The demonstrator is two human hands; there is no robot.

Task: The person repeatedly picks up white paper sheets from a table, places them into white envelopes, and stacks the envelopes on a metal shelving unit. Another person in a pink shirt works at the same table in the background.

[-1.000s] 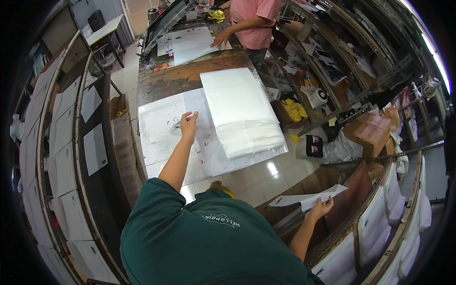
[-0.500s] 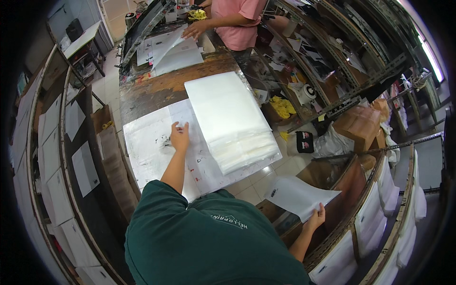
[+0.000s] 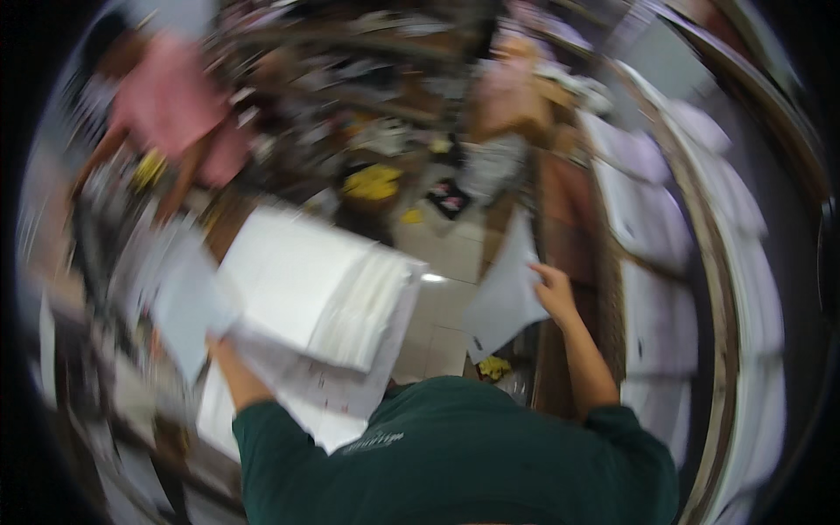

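Right hand (image 3: 553, 293) fingers pinching a floppy, light paper sheet (image 3: 506, 302) by its edge; left hand (image 3: 219, 346) too blurry to tell.

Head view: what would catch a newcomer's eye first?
The thick white stack on the table at centre left, and the sheet held up in the right hand over the pale floor. The left hand lifts another sheet; a person in pink blurs at top left.

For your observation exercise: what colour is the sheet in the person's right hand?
White, plain as far as the blur allows; the sheet in the right hand shows in the head view.
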